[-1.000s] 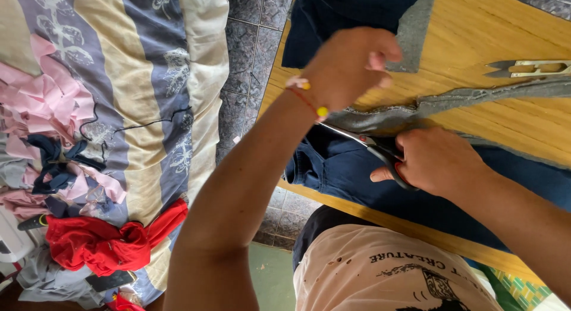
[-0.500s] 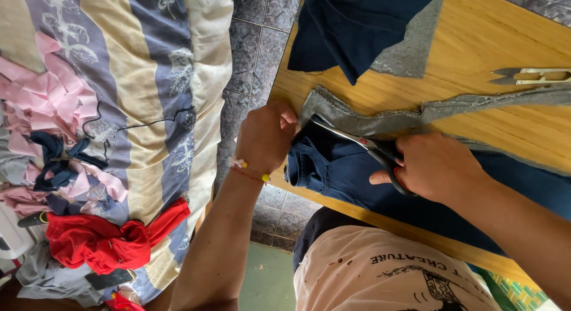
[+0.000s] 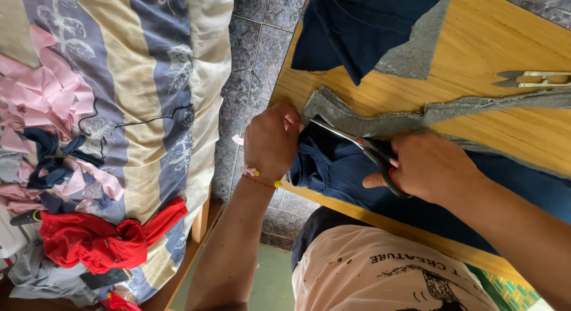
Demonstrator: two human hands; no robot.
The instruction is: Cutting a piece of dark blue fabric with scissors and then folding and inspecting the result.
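Wooden table: scissors between hands.

A wooden table stands over grey floor tiles beside a striped mattress.

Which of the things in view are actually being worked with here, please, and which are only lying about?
In use:
- scissors in the right hand
- grey cloth strip
- dark blue garment, held by the left hand

Lying about:
- thread snips
- folded blue cloth
- red cloth
- pink scraps
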